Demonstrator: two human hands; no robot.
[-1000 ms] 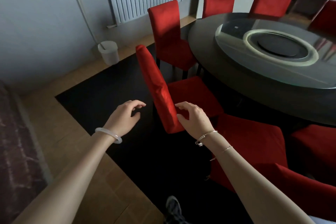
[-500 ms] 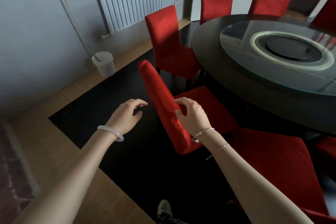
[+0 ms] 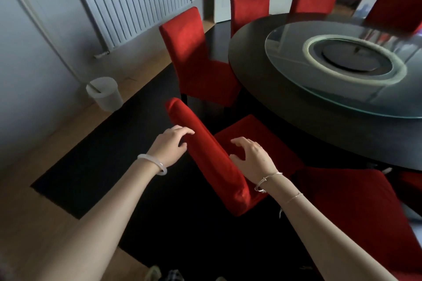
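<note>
Head view: round dark desk fills the upper right, with a glass turntable on it. Black rug lies under the whole set. Chair stands on the rug just off the desk's rim, its seat toward the desk. Its back faces the camera and is angled, not square to the rim. Red neighbours sit close on both sides: left chair is tucked against the rim, lower-right chair is just beside this one.

Left hand is on the back's top edge. Its fingers curl over the edge with the thumb behind the rear face, a light hold. Right hand is on the seat side of the back. Its fingers are spread, half bent and holding nothing; only the thumb looks to touch the fabric.

My read: the step is squaring the chair and tucking it in. To do it well:
- Get the right hand onto the top edge too, hands apart toward the corners, so yaw is controllable.
- Rotate first until the back runs parallel to the rim, then push straight in.
- Legs are hidden, so take some weight off them or the rug will likely drag and bunch.
- Watch the gap to the lower-right chair; it looks tight.
- Bangle and wrist chain could snag the cover, so keep the wrists clear.
</note>
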